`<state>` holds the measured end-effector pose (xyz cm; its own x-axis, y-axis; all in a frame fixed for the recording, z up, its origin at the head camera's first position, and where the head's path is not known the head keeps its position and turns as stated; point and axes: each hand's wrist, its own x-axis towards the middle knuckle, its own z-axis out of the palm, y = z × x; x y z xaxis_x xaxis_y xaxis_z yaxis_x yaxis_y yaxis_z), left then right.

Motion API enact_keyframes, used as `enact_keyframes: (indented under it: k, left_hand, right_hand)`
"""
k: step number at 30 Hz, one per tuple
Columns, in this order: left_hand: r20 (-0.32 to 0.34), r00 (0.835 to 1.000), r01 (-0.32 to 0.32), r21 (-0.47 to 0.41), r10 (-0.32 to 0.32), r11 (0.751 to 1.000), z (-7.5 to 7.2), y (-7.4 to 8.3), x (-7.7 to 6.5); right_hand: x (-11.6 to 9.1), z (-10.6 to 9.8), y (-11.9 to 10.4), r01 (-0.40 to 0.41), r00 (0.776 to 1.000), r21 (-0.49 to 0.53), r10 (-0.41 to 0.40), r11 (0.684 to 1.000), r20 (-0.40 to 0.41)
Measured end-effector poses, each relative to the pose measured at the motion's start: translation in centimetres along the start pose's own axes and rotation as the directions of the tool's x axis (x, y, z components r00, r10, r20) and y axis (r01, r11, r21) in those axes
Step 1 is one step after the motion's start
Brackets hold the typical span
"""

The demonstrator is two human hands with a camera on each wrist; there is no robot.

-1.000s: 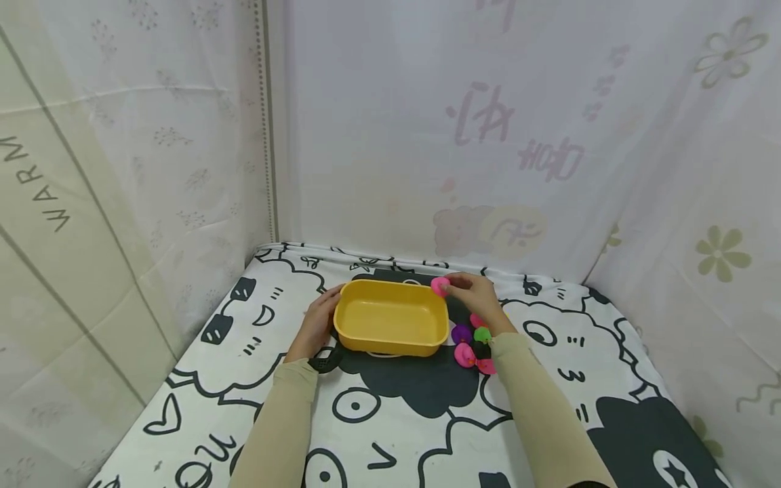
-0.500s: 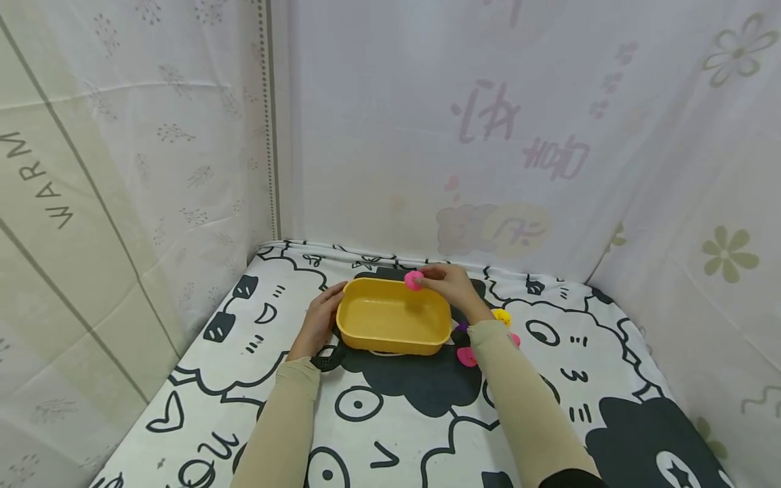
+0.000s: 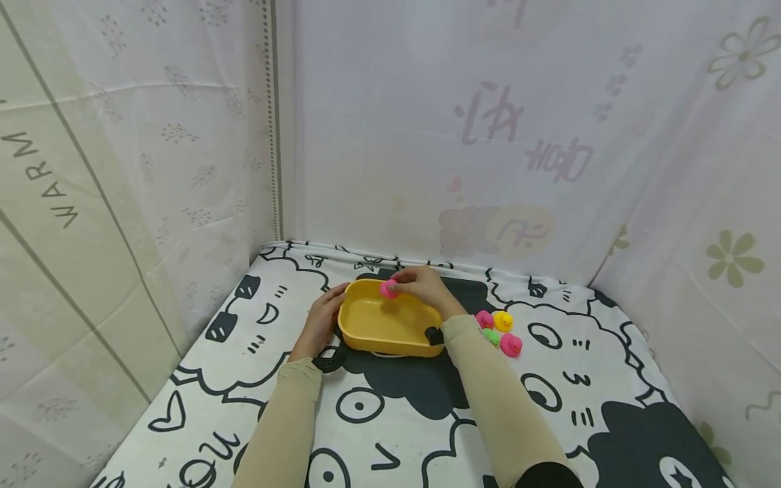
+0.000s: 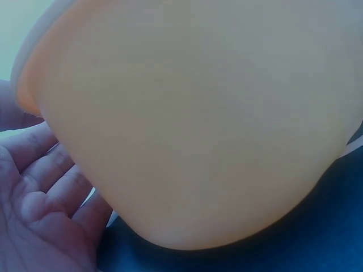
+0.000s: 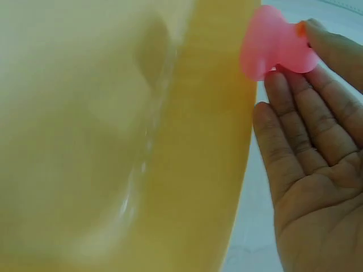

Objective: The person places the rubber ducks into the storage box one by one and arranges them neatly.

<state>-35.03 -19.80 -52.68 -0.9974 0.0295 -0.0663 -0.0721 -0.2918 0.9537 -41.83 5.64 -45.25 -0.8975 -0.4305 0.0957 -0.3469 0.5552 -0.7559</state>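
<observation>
The right hand (image 3: 424,288) pinches a pink toy duck (image 3: 388,289) between thumb and fingertips, at the far side of the yellow basin (image 3: 381,331); the head view sets the duck against the far inner wall, while the right wrist view has it overlapping the rim, so it is perhaps just above the edge, though its height is hard to judge. The thumb covers one end of the duck, leaving a bit of orange beak in sight, and the other fingers lie side by side beneath it. The left hand (image 3: 318,322) rests on the basin's left end, fingers close together and loosely bent against the outer wall; some tips pass out of sight behind that wall. Most of the left wrist view is taken up by the basin, blurred and cut off at the top and right. The right sleeve (image 3: 500,400) and a black wrist piece (image 3: 434,336) hide the basin's near right corner. Just beyond that sleeve sit a yellow duck (image 3: 503,321), two more pink ducks (image 3: 510,346) and a green toy (image 3: 491,336), the green one partly covered.
</observation>
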Motion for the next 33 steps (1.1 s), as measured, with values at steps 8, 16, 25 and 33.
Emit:
enact_keyframes:
  k: [8, 16, 25, 33]
  left_hand:
    - [0.003, 1.000, -0.011, 0.016, 0.011, 1.000, 0.5, -0.1, 0.0]
    - [0.015, 0.999, -0.046, 0.012, 0.046, 0.999, 0.7, 0.2, -0.2]
    - [0.012, 1.000, -0.024, 0.010, 0.024, 1.000, 0.6, -0.2, -0.3]
    - [0.006, 0.999, -0.033, 0.013, 0.033, 0.999, 0.1, -0.1, 0.0]
  right_hand:
    - [1.2, 2.4, -1.0, -0.075, 0.989, -0.034, 0.078, 0.997, 0.122]
    - [2.0, 3.5, -2.4, -0.080, 0.984, -0.091, 0.093, 0.993, 0.154]
    - [2.4, 4.4, -3.0, -0.101, 0.965, -0.143, 0.132, 0.985, 0.228]
    - [2.9, 4.9, -3.0, -0.091, 0.963, -0.156, 0.127, 0.984, 0.239]
